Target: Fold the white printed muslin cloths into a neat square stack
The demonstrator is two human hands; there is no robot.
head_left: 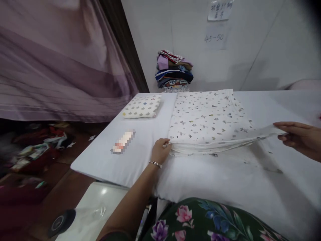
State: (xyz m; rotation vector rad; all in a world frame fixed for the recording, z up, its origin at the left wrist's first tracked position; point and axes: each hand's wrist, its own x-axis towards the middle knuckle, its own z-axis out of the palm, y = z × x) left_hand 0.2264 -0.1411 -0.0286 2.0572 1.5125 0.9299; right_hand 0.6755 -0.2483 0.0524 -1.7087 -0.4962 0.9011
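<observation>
A white cloth with small printed figures (pixel 208 117) lies partly folded on the white padded table (pixel 130 160). My left hand (pixel 160 150) pinches the near left corner of the folded layers. My right hand (pixel 298 137) holds the near right corner, lifted a little off the table, fingers pressed on the edge. A small folded patterned cloth (pixel 142 106) rests at the far left of the table.
A stack of folded coloured fabrics (pixel 174 71) stands against the white wall behind the table. A small blurred object (pixel 122 141) lies on the table's left part. Purple drapery (pixel 62 60) hangs at left, with clutter on the floor (pixel 32 150) below it.
</observation>
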